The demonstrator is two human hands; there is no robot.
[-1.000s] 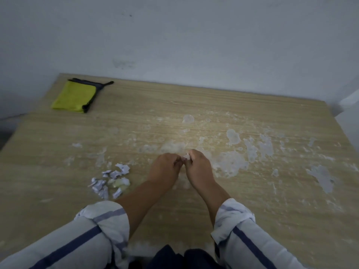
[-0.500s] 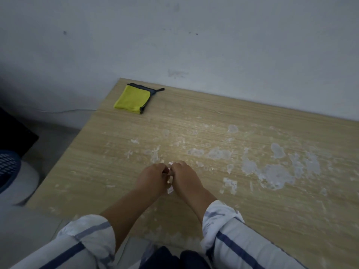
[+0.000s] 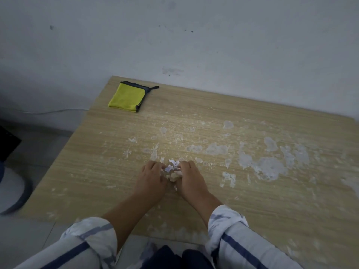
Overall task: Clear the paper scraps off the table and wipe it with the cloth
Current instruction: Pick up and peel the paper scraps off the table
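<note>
A bunch of small white paper scraps (image 3: 172, 167) is gathered between my two hands near the front middle of the wooden table (image 3: 204, 121). My left hand (image 3: 152, 178) curls round the scraps from the left, and my right hand (image 3: 189, 178) curls round them from the right. Most of the pile is hidden under my fingers. A folded yellow cloth (image 3: 127, 97) with a dark edge lies flat at the table's far left corner, well away from both hands.
White dried patches (image 3: 268, 167) stain the table's middle and right. A grey wall stands right behind the table. Left of the table, the floor holds a dark object (image 3: 7, 144), a round grey-and-white thing (image 3: 11, 193) and a thin cable (image 3: 48, 112).
The view has swung left, so the table's left edge and floor now show. The scraps that lay loose left of my hands now sit bunched between them.
</note>
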